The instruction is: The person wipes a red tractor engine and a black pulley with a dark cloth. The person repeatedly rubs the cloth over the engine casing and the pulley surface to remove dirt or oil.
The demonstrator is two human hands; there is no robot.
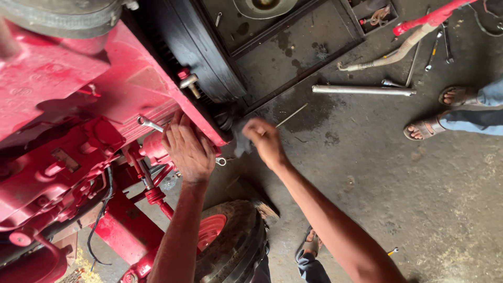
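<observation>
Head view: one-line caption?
Left hand pressed on red engine, right hand holding a grey rag beside it.

The red engine block (pixel 78 120) is grimy and fills the upper left, its lower front edge meeting the black flywheel housing (pixel 194 47). A dark grey rag (pixel 241 141), crumpled and hanging limp, is pressed against the block's lower corner just beneath that housing. A small ring-ended wrench (pixel 149 123) lies on the block's face, left of the rag.

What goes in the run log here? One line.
left hand flat on red engine | right hand holds grey rag by black flywheel | wrench on engine
</observation>
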